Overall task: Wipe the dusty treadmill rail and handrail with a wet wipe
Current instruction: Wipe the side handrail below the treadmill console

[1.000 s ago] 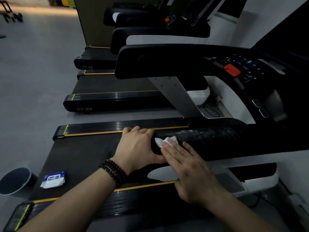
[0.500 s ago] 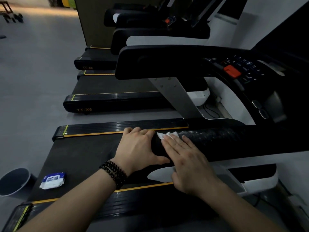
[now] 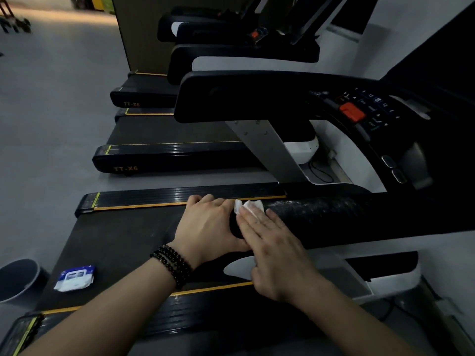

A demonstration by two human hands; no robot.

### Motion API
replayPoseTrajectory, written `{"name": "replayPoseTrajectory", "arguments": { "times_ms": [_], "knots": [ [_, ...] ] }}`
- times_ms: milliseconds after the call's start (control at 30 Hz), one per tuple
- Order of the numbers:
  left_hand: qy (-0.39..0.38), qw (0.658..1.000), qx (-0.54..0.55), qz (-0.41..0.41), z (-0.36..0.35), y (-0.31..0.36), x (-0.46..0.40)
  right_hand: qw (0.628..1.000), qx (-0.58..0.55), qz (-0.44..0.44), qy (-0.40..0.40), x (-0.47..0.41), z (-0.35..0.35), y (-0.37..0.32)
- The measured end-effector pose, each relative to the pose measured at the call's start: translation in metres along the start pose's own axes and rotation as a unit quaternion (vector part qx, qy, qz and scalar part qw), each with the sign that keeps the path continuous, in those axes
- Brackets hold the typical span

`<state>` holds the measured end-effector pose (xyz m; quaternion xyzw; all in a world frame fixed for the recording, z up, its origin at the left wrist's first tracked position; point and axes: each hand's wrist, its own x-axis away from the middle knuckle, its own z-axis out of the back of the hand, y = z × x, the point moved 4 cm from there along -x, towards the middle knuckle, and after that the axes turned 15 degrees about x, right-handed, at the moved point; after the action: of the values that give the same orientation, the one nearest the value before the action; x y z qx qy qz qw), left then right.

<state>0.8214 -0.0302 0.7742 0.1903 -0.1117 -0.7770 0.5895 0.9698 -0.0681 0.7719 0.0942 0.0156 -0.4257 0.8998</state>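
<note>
Right hand point(image 3: 272, 255), fingers flat, has pushed the white wet wipe point(image 3: 248, 207) slightly up the dusty black handrail point(image 3: 334, 214); left hand point(image 3: 208, 227) grips its end. Dust remains ahead.

"tt-x6" on neighbouring treadmill point(image 3: 154, 160)

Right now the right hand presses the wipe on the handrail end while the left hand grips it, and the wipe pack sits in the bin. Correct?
Not quite. The head view shows the wipe pack lying on the treadmill belt, beside the bin. The rest holds.
</note>
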Motion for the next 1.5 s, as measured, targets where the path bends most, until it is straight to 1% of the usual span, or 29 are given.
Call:
{"name": "replayPoseTrajectory", "arguments": {
  "times_ms": [100, 200, 300, 433, 500, 567, 667, 700, 767, 833, 900, 1033, 1133, 1233, 1300, 1400, 1500],
  "knots": [
    [-0.006, 1.0, -0.007, -0.003, -0.001, -0.001, 0.0, 1.0, -0.001, 0.027, -0.015, 0.015, -0.004, 0.002],
    [0.005, 1.0, -0.008, 0.005, 0.0, 0.0, 0.001, 1.0, 0.02, 0.01, -0.002, 0.013, -0.004, 0.01],
    [0.002, 1.0, 0.003, 0.006, -0.001, 0.001, 0.001, 1.0, 0.013, -0.008, 0.001, -0.004, 0.0, 0.009],
    [0.004, 1.0, 0.012, -0.009, -0.001, 0.0, 0.001, 0.999, -0.009, 0.038, -0.013, 0.005, -0.003, 0.007],
    [0.01, 1.0, 0.004, -0.008, -0.001, 0.0, 0.001, 0.998, -0.024, 0.052, -0.004, 0.014, -0.002, 0.013],
    [0.009, 1.0, -0.003, 0.001, -0.001, 0.0, 0.001, 0.997, -0.057, 0.035, 0.033, 0.016, 0.006, 0.022],
    [0.003, 1.0, 0.0, 0.008, -0.001, 0.0, 0.0, 0.99, -0.107, -0.043, 0.084, 0.001, 0.028, 0.044],
    [0.003, 1.0, 0.002, 0.007, -0.001, 0.0, 0.0, 0.989, -0.11, -0.063, 0.082, -0.007, 0.034, 0.049],
    [0.005, 1.0, 0.005, 0.006, 0.0, 0.0, 0.0, 0.992, -0.098, -0.068, 0.04, -0.025, 0.039, 0.05],
    [0.009, 1.0, 0.011, 0.002, 0.0, -0.001, 0.002, 0.996, -0.074, -0.045, -0.024, -0.04, 0.034, 0.04],
    [0.006, 1.0, 0.018, -0.003, -0.001, -0.001, 0.002, 0.996, -0.06, -0.018, -0.062, -0.047, 0.025, 0.026],
    [0.0, 1.0, 0.021, 0.0, -0.001, -0.003, 0.001, 0.997, -0.057, 0.025, -0.047, -0.03, 0.019, 0.019],
    [0.001, 1.0, 0.017, 0.003, 0.0, -0.002, 0.001, 0.998, -0.041, 0.011, -0.052, -0.02, 0.022, 0.032],
    [0.002, 1.0, 0.019, 0.001, 0.0, -0.002, 0.001, 0.998, -0.02, -0.005, -0.062, -0.033, 0.022, 0.03],
    [0.002, 1.0, 0.024, 0.0, -0.001, -0.002, 0.001, 0.998, -0.032, 0.012, -0.052, -0.037, 0.02, 0.02],
    [0.003, 1.0, 0.026, 0.001, -0.001, -0.002, 0.001, 0.996, -0.054, 0.044, -0.047, -0.02, 0.016, 0.013],
    [0.001, 1.0, 0.022, 0.006, -0.002, -0.002, 0.0, 0.998, -0.038, 0.034, -0.049, -0.01, 0.015, 0.024]
  ]
}}
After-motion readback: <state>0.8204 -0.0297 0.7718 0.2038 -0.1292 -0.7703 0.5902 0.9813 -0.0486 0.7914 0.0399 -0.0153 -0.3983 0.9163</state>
